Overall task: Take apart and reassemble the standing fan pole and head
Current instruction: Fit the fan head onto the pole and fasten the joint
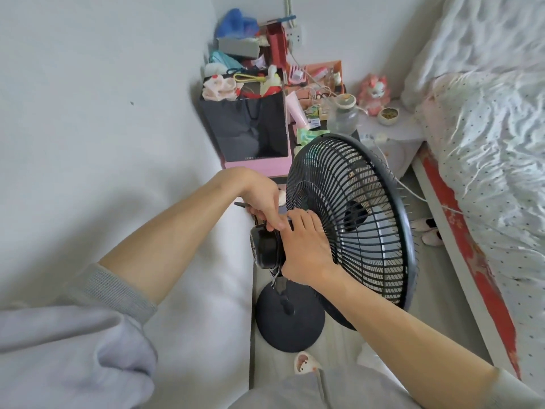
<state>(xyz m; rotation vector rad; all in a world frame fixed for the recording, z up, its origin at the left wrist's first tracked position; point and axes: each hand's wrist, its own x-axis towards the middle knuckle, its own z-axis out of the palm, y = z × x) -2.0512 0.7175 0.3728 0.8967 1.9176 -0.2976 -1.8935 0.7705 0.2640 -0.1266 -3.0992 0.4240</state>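
A black standing fan stands on the floor in front of me. Its round grille head (362, 219) tilts to the right, above a black pole (284, 301) and a round base (290, 329). The motor housing (265, 249) sits behind the grille. My left hand (259, 199) pinches a small part on top of the housing, at the back of the grille. My right hand (303, 246) lies over the joint between housing and grille, fingers spread against the rear wires. What the left fingers hold is hidden.
A white wall or cabinet side (118, 128) is close on the left. A black paper bag (244, 128) and a cluttered bedside table (324, 93) stand behind the fan. The bed (486, 143) runs along the right. A white cable (418, 196) crosses the floor.
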